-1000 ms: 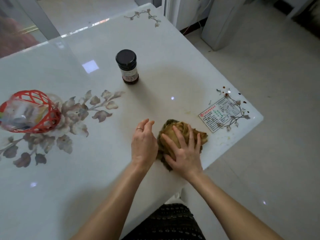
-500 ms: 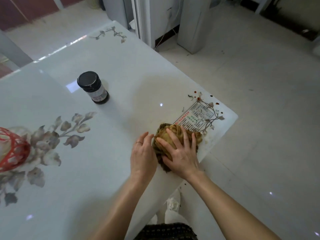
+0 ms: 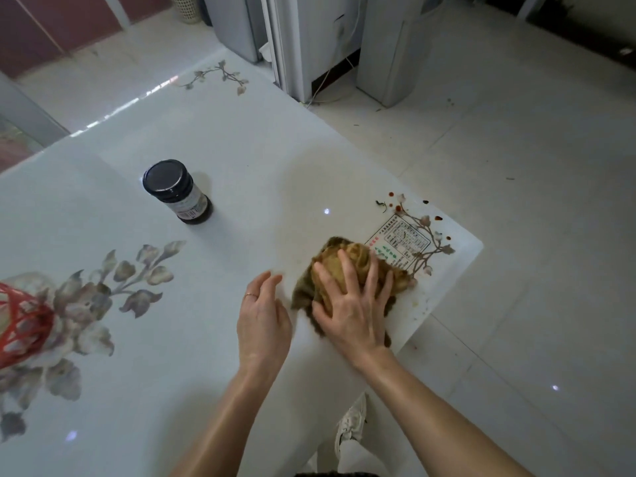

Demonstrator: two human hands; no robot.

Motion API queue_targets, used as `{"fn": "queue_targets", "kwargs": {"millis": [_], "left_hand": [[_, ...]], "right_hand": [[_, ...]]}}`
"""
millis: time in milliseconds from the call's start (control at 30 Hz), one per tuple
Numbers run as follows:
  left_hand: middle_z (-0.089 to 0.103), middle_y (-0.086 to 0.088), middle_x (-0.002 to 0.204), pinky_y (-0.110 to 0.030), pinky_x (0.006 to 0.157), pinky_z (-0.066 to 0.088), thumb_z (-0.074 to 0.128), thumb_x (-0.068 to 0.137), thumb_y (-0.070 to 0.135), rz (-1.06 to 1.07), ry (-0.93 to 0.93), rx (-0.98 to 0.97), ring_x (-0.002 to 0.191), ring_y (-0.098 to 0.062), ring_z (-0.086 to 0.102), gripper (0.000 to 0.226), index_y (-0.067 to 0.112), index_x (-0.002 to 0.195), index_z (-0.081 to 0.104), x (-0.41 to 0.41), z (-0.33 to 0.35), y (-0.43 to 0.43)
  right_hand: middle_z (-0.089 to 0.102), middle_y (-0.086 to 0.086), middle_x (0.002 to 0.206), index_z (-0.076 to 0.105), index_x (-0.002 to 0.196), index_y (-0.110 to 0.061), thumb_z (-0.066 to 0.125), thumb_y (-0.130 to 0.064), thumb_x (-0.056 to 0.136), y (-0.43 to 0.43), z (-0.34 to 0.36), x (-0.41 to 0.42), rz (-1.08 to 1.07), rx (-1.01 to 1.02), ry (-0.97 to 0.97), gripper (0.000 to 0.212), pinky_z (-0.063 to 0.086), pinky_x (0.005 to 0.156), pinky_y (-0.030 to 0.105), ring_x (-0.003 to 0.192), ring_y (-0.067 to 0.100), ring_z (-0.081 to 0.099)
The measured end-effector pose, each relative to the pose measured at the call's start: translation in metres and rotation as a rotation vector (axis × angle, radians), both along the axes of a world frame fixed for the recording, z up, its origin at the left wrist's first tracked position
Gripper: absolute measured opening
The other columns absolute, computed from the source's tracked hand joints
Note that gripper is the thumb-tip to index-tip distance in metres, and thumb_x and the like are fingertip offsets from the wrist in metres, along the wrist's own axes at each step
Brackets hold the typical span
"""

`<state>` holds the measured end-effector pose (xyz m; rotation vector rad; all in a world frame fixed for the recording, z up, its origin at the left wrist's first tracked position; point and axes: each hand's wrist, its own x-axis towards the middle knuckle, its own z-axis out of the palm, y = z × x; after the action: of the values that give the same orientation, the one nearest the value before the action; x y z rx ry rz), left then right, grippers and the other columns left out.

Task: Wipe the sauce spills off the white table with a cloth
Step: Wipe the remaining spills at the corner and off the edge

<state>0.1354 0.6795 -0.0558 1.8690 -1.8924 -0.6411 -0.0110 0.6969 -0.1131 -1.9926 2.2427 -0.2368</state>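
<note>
Wiping near corner | right hand spread flat, pressing cloth on worktop; left hand relaxed, empty | sauce spots beyond cloth not yet wiped; roughly midway

Pale tiled floor, white appliances — daylit

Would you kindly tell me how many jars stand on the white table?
1: a black-lidded jar stands upright on the table, beyond the left hand; more may lie outside the frame.
</note>
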Motion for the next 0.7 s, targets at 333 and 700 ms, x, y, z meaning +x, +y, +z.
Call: {"fn": "queue_targets", "kwargs": {"millis": [333,700], "left_hand": [[0.054,-0.009,0.127,-0.007,0.091,0.025,0.046,0.077,-0.013,0.024,0.009,-0.032,0.114,-0.024,0.053,0.048,0.008,0.118,0.060,-0.001,0.005,-0.031],[0.049,-0.007,0.135,-0.014,0.099,0.026,0.046,0.083,-0.009,-0.048,0.009,-0.005,0.123,-0.021,0.047,0.048,0.011,0.125,0.056,-0.016,-0.001,-0.039]], "right_hand": [[0.004,-0.004,0.167,0.029,0.150,-0.050,0.046,-0.071,0.087,-0.092,-0.002,-0.003,0.063,0.063,0.018,0.069,-0.016,0.110,0.072,0.149,0.045,-0.014],[0.014,0.001,0.166,0.030,0.151,-0.047,0.032,-0.069,0.088,-0.063,0.003,-0.027,-0.090,0.082,0.025,0.066,0.000,0.110,0.077,0.148,0.048,-0.007]]}}
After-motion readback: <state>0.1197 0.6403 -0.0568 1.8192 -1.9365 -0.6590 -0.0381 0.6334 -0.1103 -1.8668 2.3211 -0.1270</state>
